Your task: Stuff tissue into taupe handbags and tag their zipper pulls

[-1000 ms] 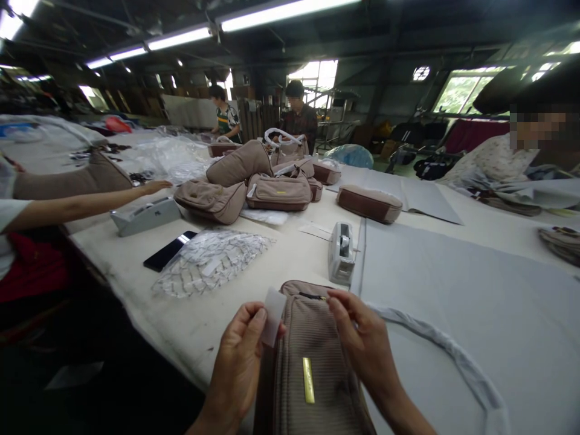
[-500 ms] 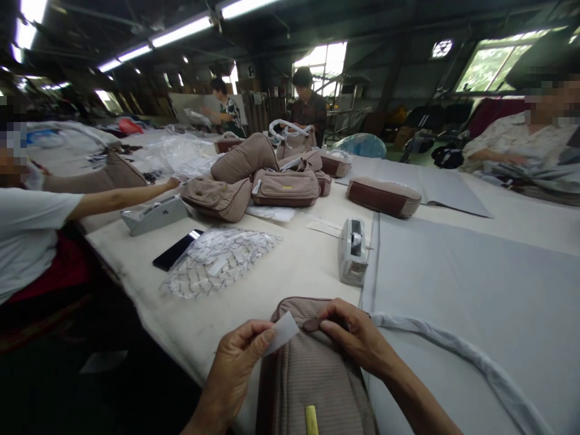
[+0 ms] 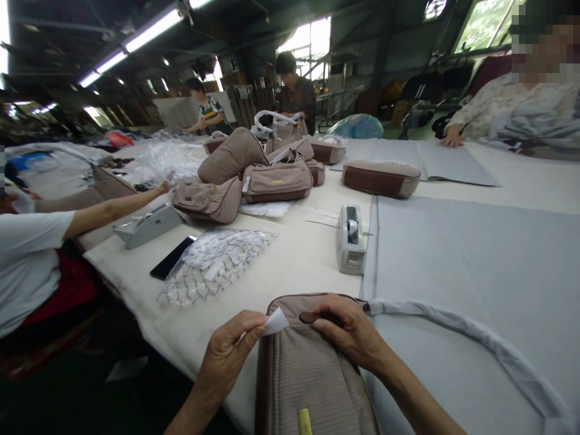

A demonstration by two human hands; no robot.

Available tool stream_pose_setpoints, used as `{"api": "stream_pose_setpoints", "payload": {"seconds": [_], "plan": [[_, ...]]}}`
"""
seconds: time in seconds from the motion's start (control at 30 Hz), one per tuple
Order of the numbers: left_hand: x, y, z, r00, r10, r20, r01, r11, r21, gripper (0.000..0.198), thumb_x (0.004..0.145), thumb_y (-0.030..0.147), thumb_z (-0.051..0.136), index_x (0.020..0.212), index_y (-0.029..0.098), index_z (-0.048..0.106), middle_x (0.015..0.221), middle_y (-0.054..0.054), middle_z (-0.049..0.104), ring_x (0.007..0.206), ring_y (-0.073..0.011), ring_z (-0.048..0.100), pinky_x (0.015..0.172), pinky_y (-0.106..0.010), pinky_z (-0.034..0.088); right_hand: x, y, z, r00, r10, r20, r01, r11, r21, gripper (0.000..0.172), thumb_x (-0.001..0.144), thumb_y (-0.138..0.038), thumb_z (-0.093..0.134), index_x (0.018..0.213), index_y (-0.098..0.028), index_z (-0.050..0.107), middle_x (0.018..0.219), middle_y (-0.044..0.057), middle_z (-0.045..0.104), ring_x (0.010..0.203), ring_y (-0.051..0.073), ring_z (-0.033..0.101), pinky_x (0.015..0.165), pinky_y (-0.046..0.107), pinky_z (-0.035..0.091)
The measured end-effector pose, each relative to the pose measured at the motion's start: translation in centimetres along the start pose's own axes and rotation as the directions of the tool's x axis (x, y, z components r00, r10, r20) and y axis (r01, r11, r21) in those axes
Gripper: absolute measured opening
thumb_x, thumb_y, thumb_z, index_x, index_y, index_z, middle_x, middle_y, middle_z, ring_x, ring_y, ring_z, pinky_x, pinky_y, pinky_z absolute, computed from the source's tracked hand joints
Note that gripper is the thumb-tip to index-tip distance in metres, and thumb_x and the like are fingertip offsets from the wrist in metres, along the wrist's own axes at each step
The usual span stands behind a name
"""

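A taupe ribbed handbag (image 3: 317,374) with brown trim and a small yellow tag (image 3: 304,421) lies in front of me at the table's edge. My left hand (image 3: 235,347) pinches a small white slip of paper (image 3: 277,321) over the bag's far left corner. My right hand (image 3: 347,326) grips a brown leather tab (image 3: 307,317) on the bag's front between thumb and fingers. From the bag's far right corner a strap wrapped in pale covering (image 3: 453,320) curves away to the right.
A tape dispenser (image 3: 351,241) stands beyond the bag; another dispenser (image 3: 147,225) is at left. A phone (image 3: 172,257) lies beside a patterned plastic bag (image 3: 217,260). Farther back are piled handbags (image 3: 278,181) and a single bag (image 3: 380,179). Grey sheets (image 3: 475,260) cover the right. Co-workers surround the table.
My left hand has drawn the paper slip slightly left, away from the tab. My right hand stays at the tab. The co-worker at right now has a hand on the table.
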State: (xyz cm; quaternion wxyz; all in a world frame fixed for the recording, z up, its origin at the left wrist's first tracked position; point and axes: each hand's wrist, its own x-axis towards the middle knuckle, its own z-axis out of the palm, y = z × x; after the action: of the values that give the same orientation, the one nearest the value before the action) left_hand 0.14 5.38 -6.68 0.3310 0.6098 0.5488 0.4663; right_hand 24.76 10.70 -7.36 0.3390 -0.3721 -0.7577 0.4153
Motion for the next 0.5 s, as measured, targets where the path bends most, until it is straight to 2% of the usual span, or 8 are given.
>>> {"api": "stream_pose_setpoints", "payload": {"seconds": [0.1,0.27,0.5], "plan": [[0.4,0.1,0.0,0.997,0.061,0.053,-0.064,0.996,0.062,0.013,0.079,0.02,0.064,0.084,0.024,0.075,0.083,-0.005,0.07,0.08,-0.0195,0.064,0.075,-0.024,0.05,-0.1,0.5,0.6,0.998,-0.022,-0.057,0.023,1.0,0.016,0.009,0.085,-0.026,0.06,0.09,-0.021,0.066,0.085,0.001,0.064,0.082,0.016,0.057,0.075,0.026,0.041],[0.9,0.6,0.2,0.979,0.119,0.164,-0.14,0.983,0.122,0.017,0.081,0.017,0.063,0.089,0.026,0.074,0.084,-0.005,0.07,0.081,-0.0184,0.065,0.075,-0.023,0.05,-0.1,0.6,0.6,0.997,-0.029,-0.075,0.031,0.999,0.028,0.009,0.084,-0.028,0.062,0.087,-0.02,0.066,0.081,0.001,0.063,0.078,0.015,0.056,0.07,0.025,0.04],[1.2,1.2,0.7,0.982,0.105,0.157,-0.128,0.981,0.148,0.01,0.08,0.02,0.064,0.083,0.024,0.073,0.077,-0.004,0.069,0.075,-0.0184,0.064,0.07,-0.024,0.048,-0.1,0.5,0.7,0.995,-0.059,-0.076,0.061,0.998,0.027,0.007,0.083,-0.026,0.063,0.086,-0.02,0.065,0.082,0.001,0.061,0.08,0.016,0.055,0.073,0.026,0.04]]}}
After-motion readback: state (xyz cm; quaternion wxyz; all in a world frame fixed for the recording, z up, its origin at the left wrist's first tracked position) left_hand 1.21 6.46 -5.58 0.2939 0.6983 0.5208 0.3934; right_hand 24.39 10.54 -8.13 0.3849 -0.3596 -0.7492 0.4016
